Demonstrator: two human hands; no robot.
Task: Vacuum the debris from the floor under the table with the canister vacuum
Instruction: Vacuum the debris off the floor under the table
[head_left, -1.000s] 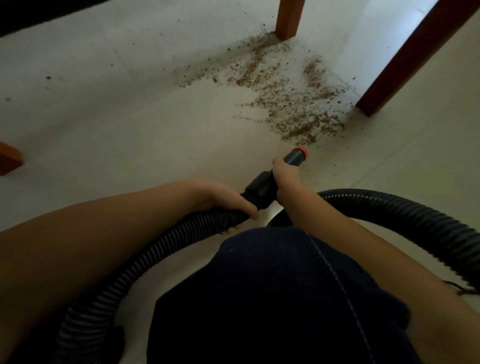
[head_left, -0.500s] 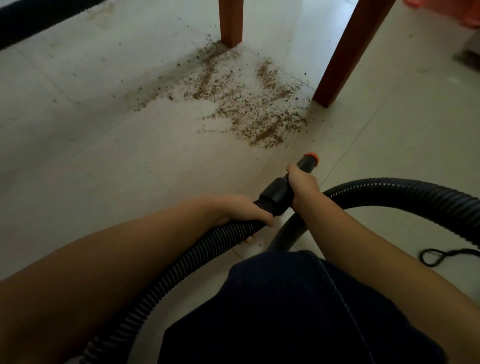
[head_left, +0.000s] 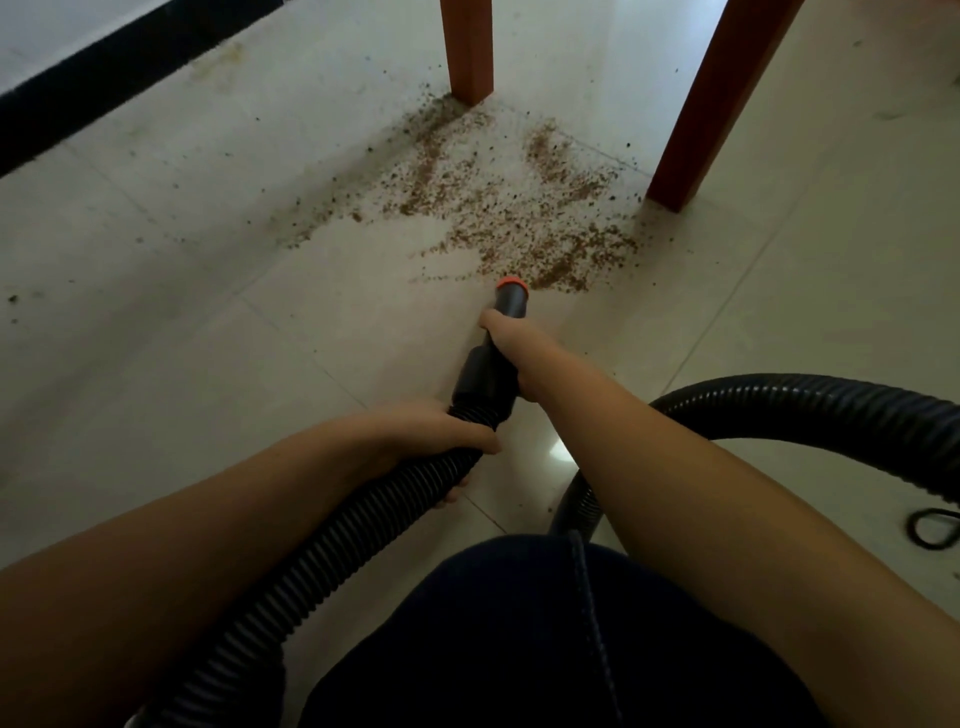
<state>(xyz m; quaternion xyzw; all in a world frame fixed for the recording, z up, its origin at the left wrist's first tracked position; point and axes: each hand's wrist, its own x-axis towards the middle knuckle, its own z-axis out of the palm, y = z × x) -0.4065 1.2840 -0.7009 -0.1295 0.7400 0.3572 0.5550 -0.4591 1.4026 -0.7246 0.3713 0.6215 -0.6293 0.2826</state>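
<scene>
Brown crumbly debris (head_left: 519, 208) is scattered over the pale tiled floor between two wooden table legs. The black vacuum nozzle (head_left: 510, 299) has an orange tip that sits at the near edge of the debris patch. My right hand (head_left: 506, 338) grips the nozzle tube just behind the tip. My left hand (head_left: 441, 431) holds the ribbed black hose (head_left: 332, 540) where it joins the cuff. The hose runs down to the lower left, and another stretch of it (head_left: 810, 410) loops around on the right. The canister itself is out of sight.
Two reddish-brown table legs stand at the far middle (head_left: 470, 52) and far right (head_left: 711, 104). A black skirting strip (head_left: 104, 78) runs along the far left. A thin black cord loop (head_left: 930, 530) lies on the floor at the right edge. My dark-trousered knee (head_left: 519, 649) fills the bottom.
The nozzle has moved forward and to the left, from a spot short of the debris to its near edge. My right arm has stretched out; the view has shifted nearer the table legs.
</scene>
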